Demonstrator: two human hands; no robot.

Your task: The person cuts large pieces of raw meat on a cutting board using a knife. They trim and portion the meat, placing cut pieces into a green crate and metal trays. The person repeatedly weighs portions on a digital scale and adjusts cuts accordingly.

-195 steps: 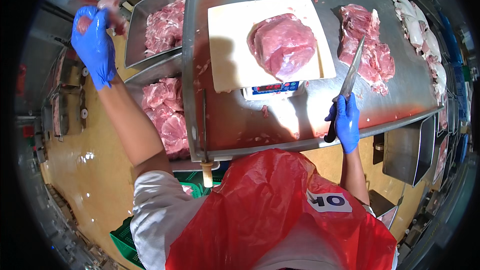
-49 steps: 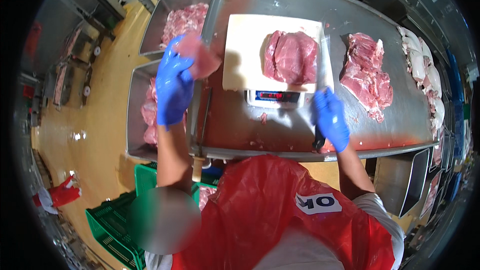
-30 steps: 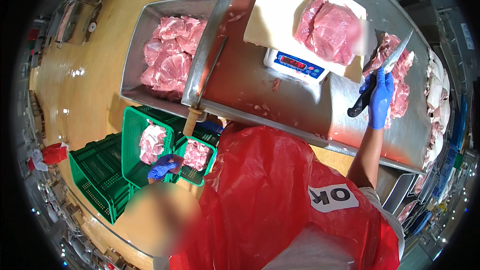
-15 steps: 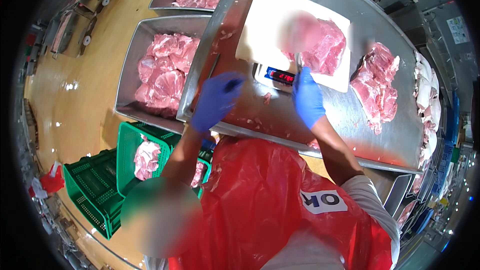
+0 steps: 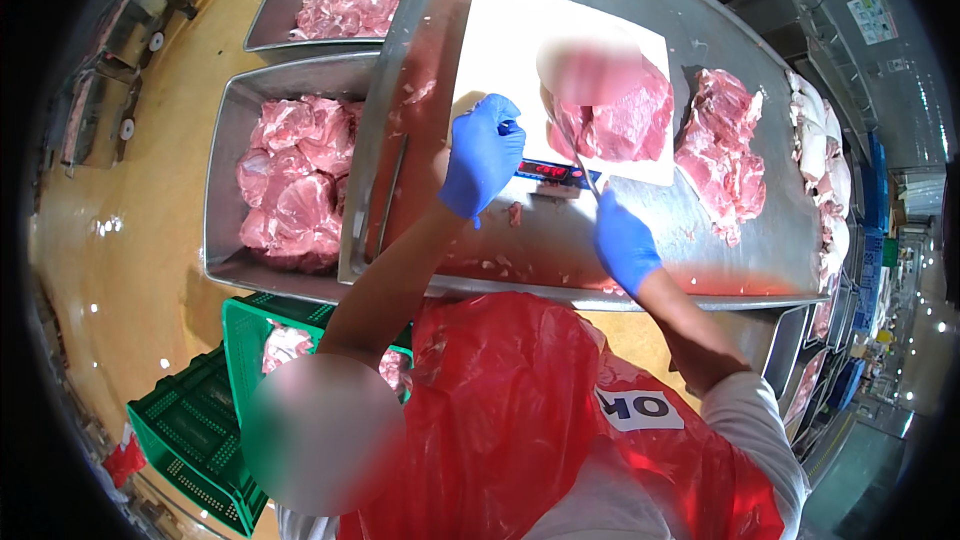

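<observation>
1. Knife [image 5: 578, 152] is gripped by the closed right hand [image 5: 627, 243], blade angled to 11 o'clock, probably so the edge is kept toward the meat.
2. Left hand [image 5: 487, 158] is held loosely curled near the board's 7–8 o'clock corner; whether anything's pinched in it can't be told.
3. Meat chunk [image 5: 625, 128] is set on the white board [image 5: 500, 50], 12 o'clock from the right hand. Display [image 5: 545, 171] is left uncovered, presumably for reading.
4. Meat tub [image 5: 225, 155] is parked at 9 o'clock, likely for easy reach.

Their red plastic apron [image 5: 490, 390] is pretty glossy and crinkly, white cloth sleeves [image 5: 755, 430] matt, blue gloves [image 5: 627, 243] smooth and rubbery; knife blade [image 5: 576, 153] and table [image 5: 640, 258] shiny metal.
</observation>
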